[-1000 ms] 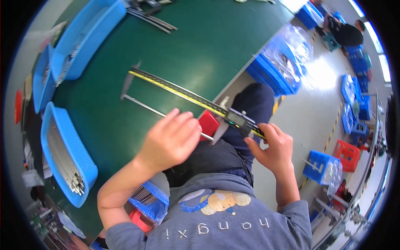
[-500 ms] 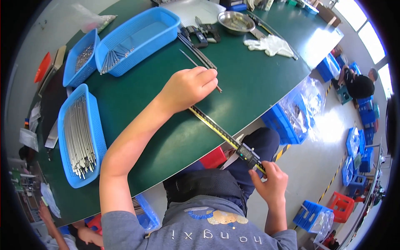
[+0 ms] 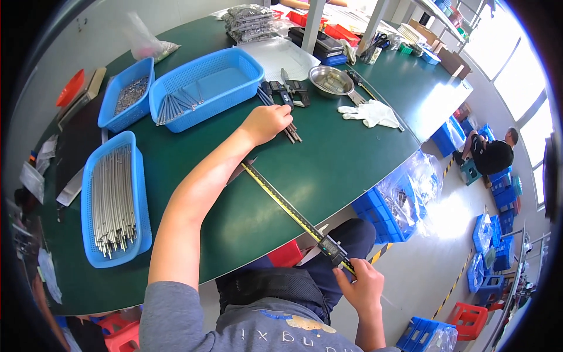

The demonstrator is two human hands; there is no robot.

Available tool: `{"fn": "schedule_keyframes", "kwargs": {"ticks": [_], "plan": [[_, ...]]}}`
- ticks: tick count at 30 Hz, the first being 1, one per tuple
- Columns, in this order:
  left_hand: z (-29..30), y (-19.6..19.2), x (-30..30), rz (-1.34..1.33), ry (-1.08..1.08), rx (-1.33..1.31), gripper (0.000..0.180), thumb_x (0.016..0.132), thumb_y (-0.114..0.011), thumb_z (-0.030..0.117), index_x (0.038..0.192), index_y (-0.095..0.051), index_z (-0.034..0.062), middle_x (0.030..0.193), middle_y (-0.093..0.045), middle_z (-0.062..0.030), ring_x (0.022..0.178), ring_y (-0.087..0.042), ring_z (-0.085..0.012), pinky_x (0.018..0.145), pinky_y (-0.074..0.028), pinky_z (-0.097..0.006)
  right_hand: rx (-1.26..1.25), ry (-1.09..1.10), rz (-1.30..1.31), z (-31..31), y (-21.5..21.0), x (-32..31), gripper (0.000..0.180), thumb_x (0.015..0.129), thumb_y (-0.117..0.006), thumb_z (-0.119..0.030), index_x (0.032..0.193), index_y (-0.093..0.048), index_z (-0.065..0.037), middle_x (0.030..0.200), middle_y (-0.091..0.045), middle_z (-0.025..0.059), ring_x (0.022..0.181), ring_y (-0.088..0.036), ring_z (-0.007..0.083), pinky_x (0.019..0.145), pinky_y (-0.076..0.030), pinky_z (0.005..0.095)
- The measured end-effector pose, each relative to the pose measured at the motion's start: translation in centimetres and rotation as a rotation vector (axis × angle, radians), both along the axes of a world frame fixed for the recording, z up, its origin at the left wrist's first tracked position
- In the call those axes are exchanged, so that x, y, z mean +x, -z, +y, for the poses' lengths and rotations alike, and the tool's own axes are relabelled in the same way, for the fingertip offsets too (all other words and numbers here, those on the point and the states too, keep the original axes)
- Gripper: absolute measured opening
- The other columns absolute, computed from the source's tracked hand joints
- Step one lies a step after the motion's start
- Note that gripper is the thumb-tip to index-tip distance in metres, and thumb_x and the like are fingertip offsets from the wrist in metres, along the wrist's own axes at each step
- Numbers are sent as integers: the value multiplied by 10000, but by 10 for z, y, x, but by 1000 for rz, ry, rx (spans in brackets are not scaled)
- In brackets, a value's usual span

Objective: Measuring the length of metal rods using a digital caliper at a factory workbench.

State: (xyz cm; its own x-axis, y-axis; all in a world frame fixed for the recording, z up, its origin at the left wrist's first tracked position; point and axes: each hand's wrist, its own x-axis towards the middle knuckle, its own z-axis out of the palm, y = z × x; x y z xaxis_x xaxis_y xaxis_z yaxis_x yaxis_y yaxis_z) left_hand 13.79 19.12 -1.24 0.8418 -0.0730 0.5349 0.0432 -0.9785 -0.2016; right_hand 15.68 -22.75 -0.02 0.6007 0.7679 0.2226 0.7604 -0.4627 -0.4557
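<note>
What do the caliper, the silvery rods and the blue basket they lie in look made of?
Caliper: beam probably metal, its dark scale edged yellow; the display housing looks like black plastic.
Silvery rods: likely bare metal, from their smooth grey sheen; which metal, I can't tell.
Blue basket: most likely moulded plastic, given its uniform colour and perforated walls.

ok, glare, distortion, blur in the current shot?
Head view: white glare on grey floor and the right end of the dark green tabletop; head: straight edges bow toward the border; head: black-and-yellow digital caliper fairly sharp, but too small to read.
</note>
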Motion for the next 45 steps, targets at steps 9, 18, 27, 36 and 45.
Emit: {"fn": "schedule_keyframes", "kwargs": {"ticks": [9, 18, 27, 36, 45], "plan": [[26, -6, -24, -4, -112, -112, 211, 711, -590, 20, 901, -660, 79, 977, -631, -67, 921, -623, -261, 748, -519, -363, -14, -8, 18, 3, -3, 2, 305, 715, -769, -304, 840, -619, -70, 631, -544, 42, 502, -571, 216, 453, -433, 320], [42, -27, -42, -159, -645, 13, 268, 749, -536, -13, 1009, -573, 42, 900, -607, -131, 885, -599, -308, 738, -497, -429, -28, -20, 17, 3, -2, 2, 316, 723, -758, -326, 848, -618, -72, 647, -558, 48, 526, -583, 241, 468, -445, 343], [27, -35, -38, -121, -586, -129, 305, 724, -556, 1, 1023, -600, 38, 950, -604, -149, 929, -585, -318, 748, -500, -429, -38, -16, 37, 2, -1, 5, 324, 729, -754, -346, 849, -618, -77, 676, -577, 52, 561, -602, 253, 479, -456, 347], [26, -48, 81, 394, -485, -329, 1049, 563, -770, 496, 1403, -327, 52, 1353, -449, -185, 1325, -347, -313, 1076, -300, -468, -12, -25, 78, 1, -2, 3, 321, 722, -754, -355, 848, -626, -89, 680, -580, 60, 555, -605, 259, 478, -470, 352], [68, -63, 101, 510, -382, -506, 993, 467, -818, 458, 1270, -492, -27, 1158, -591, -246, 1079, -576, -353, 949, -452, -363, -29, -9, 106, 1, -2, 5, 308, 708, -757, -373, 782, -645, -96, 631, -557, 45, 506, -585, 235, 443, -456, 335]]}}
